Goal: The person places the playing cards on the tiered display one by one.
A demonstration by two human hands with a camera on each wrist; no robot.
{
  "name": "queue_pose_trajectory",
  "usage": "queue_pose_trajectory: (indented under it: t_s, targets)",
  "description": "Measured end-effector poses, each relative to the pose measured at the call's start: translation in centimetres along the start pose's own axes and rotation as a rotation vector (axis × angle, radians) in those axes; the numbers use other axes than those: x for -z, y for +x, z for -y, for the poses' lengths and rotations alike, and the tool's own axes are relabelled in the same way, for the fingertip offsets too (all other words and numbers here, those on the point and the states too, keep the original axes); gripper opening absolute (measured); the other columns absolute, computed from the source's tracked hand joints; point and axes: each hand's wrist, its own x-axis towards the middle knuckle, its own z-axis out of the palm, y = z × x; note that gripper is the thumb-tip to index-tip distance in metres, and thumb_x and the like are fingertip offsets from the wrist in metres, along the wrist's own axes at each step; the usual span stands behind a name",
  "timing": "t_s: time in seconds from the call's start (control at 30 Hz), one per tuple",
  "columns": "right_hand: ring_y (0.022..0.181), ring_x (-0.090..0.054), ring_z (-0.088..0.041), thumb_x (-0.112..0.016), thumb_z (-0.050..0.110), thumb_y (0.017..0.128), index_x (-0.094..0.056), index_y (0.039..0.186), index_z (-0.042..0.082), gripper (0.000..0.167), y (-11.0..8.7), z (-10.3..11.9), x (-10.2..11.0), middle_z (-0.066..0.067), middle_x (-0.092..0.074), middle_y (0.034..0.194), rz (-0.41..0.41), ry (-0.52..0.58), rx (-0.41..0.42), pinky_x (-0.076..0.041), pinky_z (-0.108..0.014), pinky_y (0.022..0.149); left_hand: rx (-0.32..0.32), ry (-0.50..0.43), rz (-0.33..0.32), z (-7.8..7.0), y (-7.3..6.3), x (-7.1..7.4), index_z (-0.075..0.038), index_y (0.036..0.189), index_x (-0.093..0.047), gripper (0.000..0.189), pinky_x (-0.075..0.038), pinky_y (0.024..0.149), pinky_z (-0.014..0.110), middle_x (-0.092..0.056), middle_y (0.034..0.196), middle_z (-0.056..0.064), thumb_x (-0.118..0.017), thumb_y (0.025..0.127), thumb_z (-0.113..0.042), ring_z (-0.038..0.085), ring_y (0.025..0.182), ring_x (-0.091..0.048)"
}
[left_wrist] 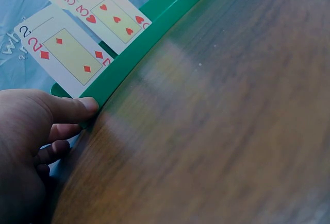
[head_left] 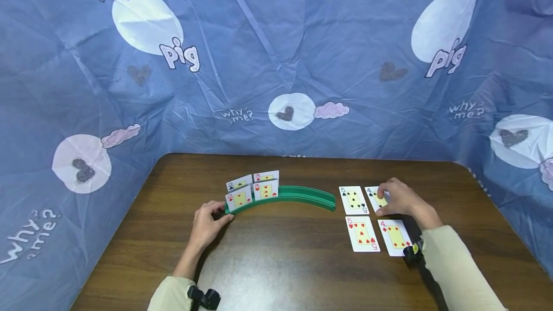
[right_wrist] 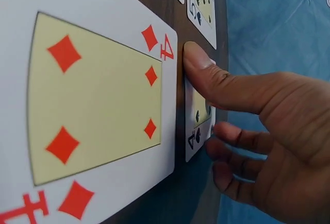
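A green curved card holder point(head_left: 306, 197) lies left of centre in the head view. My left hand point(head_left: 204, 227) pinches its left end, thumb on the near side. Standing in the holder are a two of diamonds point(left_wrist: 71, 54) and a three of hearts point(left_wrist: 114, 20), each with another card mostly hidden behind it. Over on the right, my right hand point(head_left: 402, 201) holds a four of spades point(right_wrist: 200, 113) by its edges, thumb on the near edge and fingers at the far side. The hand covers part of that card.
Left of the right hand lies a five of spades point(head_left: 353, 200), with a five of hearts point(head_left: 362, 234) nearer me. The four of diamonds point(head_left: 394, 237) lies just below the right hand. A blue printed cloth point(head_left: 294, 61) hangs behind the wooden table point(head_left: 276, 263).
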Motion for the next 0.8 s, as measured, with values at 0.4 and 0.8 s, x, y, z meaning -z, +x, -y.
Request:
queue_pose_trajectory:
  t_s: [0.4,0.8]
  targets:
    - [0.111,-0.055,-0.044,-0.092,0.022,0.065,-0.064,0.085,0.011,0.037,0.14,0.09,-0.21,-0.029,-0.054,0.128,0.000,0.017,-0.003,-0.046,-0.059,0.092,-0.002,-0.003,0.002,0.04,0.04,-0.04,-0.003,0.095,-0.075,0.023,-0.038,0.073,0.026,-0.069,0.086,0.010,-0.084,0.075,-0.007,0.016,0.081,-0.052]
    - [0.107,-0.054,-0.041,-0.093,0.019,0.063,-0.064,0.084,0.010,0.037,0.19,0.26,-0.28,-0.027,-0.055,0.123,-0.013,0.017,-0.034,-0.046,-0.057,0.090,0.003,-0.005,0.002,-0.07,0.01,-0.01,-0.003,0.095,-0.076,0.022,-0.038,0.073,0.026,-0.069,0.086,0.010,-0.084,0.075,-0.006,0.016,0.080,-0.053]
